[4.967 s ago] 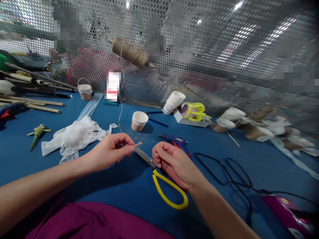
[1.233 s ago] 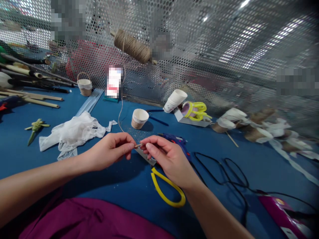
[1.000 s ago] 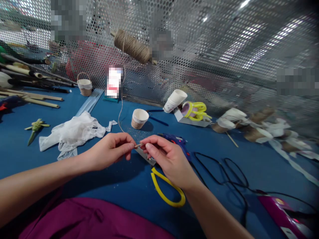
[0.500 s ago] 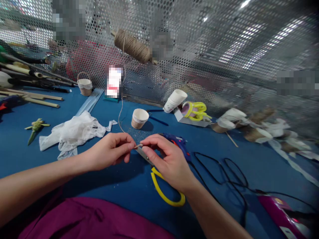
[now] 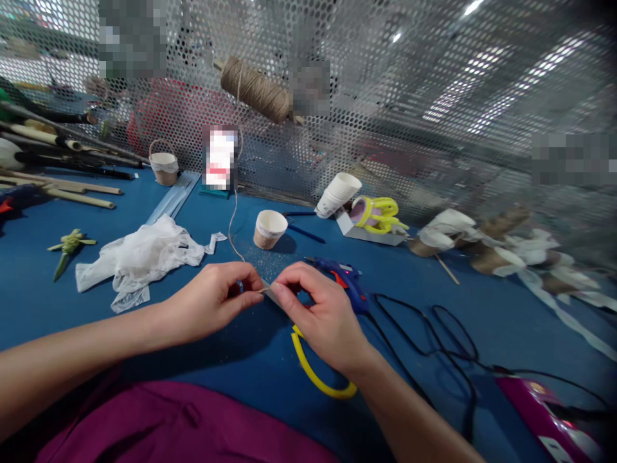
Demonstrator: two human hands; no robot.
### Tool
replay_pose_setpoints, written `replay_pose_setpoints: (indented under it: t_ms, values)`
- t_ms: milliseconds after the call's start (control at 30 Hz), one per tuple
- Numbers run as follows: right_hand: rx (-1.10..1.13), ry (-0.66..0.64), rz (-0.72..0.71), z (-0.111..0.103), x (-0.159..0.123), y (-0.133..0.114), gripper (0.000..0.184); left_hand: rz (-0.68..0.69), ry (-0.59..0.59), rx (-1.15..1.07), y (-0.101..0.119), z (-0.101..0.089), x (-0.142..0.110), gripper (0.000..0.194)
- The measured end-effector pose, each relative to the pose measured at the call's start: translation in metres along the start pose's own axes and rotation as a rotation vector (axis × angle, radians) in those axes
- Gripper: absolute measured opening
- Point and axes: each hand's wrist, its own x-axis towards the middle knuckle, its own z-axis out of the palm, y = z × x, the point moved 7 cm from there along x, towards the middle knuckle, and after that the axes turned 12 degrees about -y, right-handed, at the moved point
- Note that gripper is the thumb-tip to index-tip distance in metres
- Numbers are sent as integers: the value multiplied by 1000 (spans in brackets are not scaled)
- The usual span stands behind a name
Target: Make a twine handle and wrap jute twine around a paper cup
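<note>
Between thumb and forefinger my left hand pinches the end of a brown twine. The twine runs back up to a large spool hung on the mesh. Close by, my right hand is closed, its thumb and fingertips pressed together at the twine's tip. Under the right hand lie yellow-handled scissors, their blades partly covered. Just beyond both hands stands a small cup wrapped in brown twine with a white lace rim. A blue glue gun rests right of my right hand.
White lace lies heaped at left, near a green woven figure. A finished handled basket stands behind. Stacked paper cups and yellow scissors in a box sit at the back. Black cable loops at right. Perforated mesh rises behind.
My left hand has shifted slightly down and its fingers have opened into a wider loop around the pinch. My right fingertips have drawn together at the twine's tip.
</note>
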Motion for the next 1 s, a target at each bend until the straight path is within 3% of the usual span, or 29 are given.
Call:
replay_pose_setpoints:
  t_ms: [400,1000]
  values:
    - [0,-64,-117,0,-1,-9,15,-60,-225,-454,1,12,2,15]
    - [46,-85,-90,4,-2,-6,21,-72,-267,-495,0,17,0,19]
